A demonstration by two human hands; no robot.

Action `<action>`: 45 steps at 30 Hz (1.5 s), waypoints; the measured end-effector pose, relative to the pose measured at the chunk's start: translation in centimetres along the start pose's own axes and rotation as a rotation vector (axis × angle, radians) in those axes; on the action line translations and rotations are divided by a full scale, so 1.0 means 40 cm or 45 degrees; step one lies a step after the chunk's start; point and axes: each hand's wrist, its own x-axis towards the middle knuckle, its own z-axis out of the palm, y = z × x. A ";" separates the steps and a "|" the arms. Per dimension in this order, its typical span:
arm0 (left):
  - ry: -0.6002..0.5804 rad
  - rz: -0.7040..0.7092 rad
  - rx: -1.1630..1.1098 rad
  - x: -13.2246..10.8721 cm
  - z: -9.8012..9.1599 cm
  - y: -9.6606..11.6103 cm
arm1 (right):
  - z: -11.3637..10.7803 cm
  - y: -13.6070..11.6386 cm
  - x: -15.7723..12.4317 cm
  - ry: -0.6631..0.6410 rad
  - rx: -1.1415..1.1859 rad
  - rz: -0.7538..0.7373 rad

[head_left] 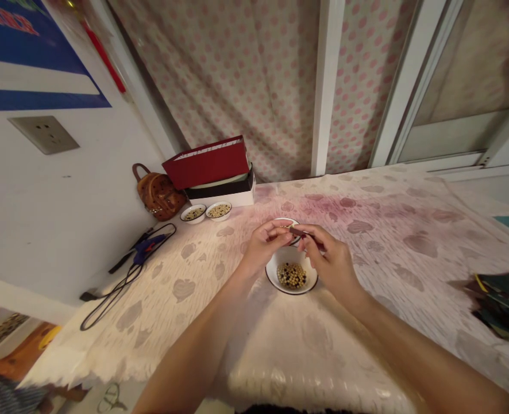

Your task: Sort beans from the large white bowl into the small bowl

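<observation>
In front of me stands a white bowl [272,280] with a dark rim, holding many gold and black beads [291,276]. My left hand [268,238] is above its far edge, thumb and fingers pinched together; what they hold is too small to make out. My right hand [326,248] is closed on a thin dark brown strip-like piece [296,231], whose tip meets the left fingertips. Part of a second white bowl [295,221] with a dark rim shows behind the hands, its contents mostly hidden.
Two small bowls of beads [194,213] [219,211] stand at the back left, near stacked boxes [211,164] and a brown mini backpack [159,192]. A blue glue gun [147,248] and its cable lie along the wall. Dark folded cloth [504,302] lies at the right on the patterned tablecloth [401,230].
</observation>
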 end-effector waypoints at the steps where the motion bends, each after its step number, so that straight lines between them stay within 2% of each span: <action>1: 0.003 0.001 -0.001 0.000 0.000 0.000 | -0.001 0.000 0.000 -0.003 -0.004 0.001; 23: 0.013 0.002 0.124 -0.002 -0.002 -0.008 | -0.004 -0.008 0.000 0.054 -0.052 -0.031; 28: -0.061 -0.024 0.483 -0.012 -0.002 0.000 | -0.013 -0.004 0.006 0.189 -0.014 -0.023; 33: -0.175 0.025 0.724 -0.018 -0.002 0.000 | -0.017 -0.007 0.010 0.218 0.005 -0.018; 35: -0.125 0.036 0.778 -0.009 -0.010 -0.002 | -0.018 -0.010 0.010 0.217 0.015 -0.010; 40: 0.162 0.022 1.125 0.039 -0.047 0.009 | -0.018 -0.010 0.009 0.217 0.048 -0.016; 42: 0.175 -0.026 1.302 0.060 -0.058 0.019 | -0.018 -0.009 0.009 0.215 0.046 -0.016; 45: 0.110 -0.117 1.532 0.092 -0.058 0.025 | -0.018 -0.009 0.010 0.210 0.045 -0.018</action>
